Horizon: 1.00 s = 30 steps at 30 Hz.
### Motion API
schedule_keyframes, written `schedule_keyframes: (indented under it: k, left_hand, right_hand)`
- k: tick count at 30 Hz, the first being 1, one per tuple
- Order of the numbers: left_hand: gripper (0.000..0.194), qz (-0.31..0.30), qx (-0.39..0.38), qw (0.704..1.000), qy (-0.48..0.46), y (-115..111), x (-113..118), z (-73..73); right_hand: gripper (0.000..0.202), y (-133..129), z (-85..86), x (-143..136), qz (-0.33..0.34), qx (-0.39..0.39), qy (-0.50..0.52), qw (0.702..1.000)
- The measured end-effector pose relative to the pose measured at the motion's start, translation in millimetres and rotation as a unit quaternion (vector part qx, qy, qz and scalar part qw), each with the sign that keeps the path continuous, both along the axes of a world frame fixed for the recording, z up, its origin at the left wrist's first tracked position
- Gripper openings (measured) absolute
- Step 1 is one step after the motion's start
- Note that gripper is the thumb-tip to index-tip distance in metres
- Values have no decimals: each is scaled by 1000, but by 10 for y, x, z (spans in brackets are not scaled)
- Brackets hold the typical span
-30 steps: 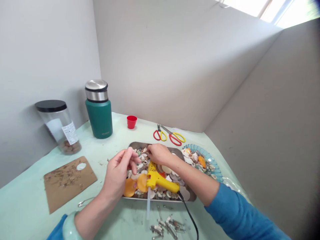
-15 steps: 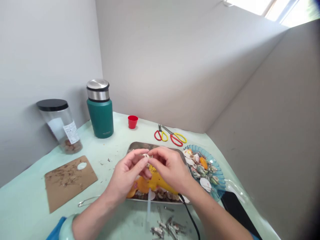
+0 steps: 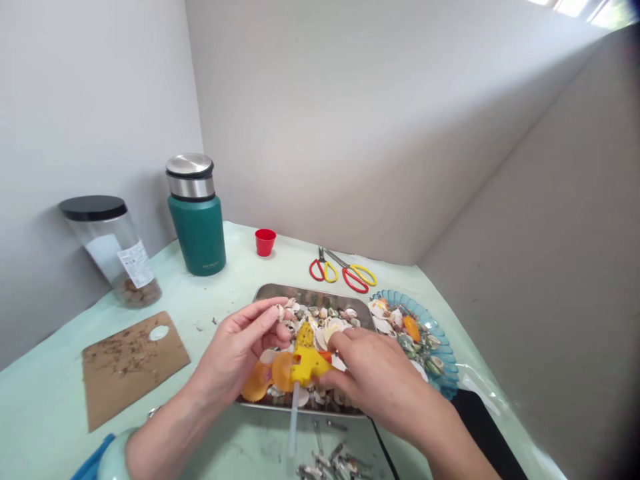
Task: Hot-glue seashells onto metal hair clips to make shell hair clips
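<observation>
Small shell (image 3: 281,312) now in pinch of left hand (image 3: 236,343) alone, right hand (image 3: 379,365), fingers spread, over glue gun (image 3: 306,363)

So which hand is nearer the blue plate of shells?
Right. The right hand is just left of the blue plate, at the yellow glue gun; the left hand is farther left, past the glue gun, pinching a small shell.

1 camera does the watching, up on the wearer's head, facing forward and down across the desk (image 3: 223,297). It sits close enough that the left hand (image 3: 240,343) and right hand (image 3: 387,370) loom low in its wide view, arms rising from the bottom edge. Beyond, it catches the walls (image 3: 320,133) and, top right, a sliver of window (image 3: 573,7).
</observation>
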<state>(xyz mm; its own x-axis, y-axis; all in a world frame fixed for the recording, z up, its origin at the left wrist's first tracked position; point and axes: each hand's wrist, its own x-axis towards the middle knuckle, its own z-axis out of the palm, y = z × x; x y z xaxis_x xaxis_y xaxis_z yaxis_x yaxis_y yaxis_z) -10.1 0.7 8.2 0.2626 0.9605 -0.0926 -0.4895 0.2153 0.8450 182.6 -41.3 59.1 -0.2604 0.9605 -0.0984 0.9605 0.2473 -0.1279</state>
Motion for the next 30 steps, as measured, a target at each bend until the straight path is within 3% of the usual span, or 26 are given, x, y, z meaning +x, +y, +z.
schedule_keyframes:
  k: [7,10,13,15,19,22,25,28,30]
  left_hand:
    - [25,95,15,994,57,100,-23,-36]
    - [29,105,28,990,90,97,-36,-41]
    - [30,114,46,983,136,86,-45,-46]
    - [29,108,59,978,171,78,-42,-50]
    - [23,56,103,950,290,49,-21,-34]
    - [19,-33,228,886,402,11,-5,-12]
    - [21,-174,363,786,470,-36,33,-13]
    - [26,-268,421,682,535,-65,115,-46]
    - [26,-267,446,620,588,-48,181,-71]
  right_hand:
    - [36,78,-264,-65,12,-89,-67,994]
    - [42,84,-251,36,39,-84,-30,995]
    - [43,100,-99,218,14,-78,81,994]
    - [41,119,8,323,3,-67,202,977]
    - [32,166,55,406,-60,-84,448,888]
    - [23,200,12,396,-81,-98,574,809]
    - [27,210,17,380,-76,-108,651,748]
    - [29,193,62,373,-75,-102,678,724]
    - [30,175,89,374,-76,-96,684,719]
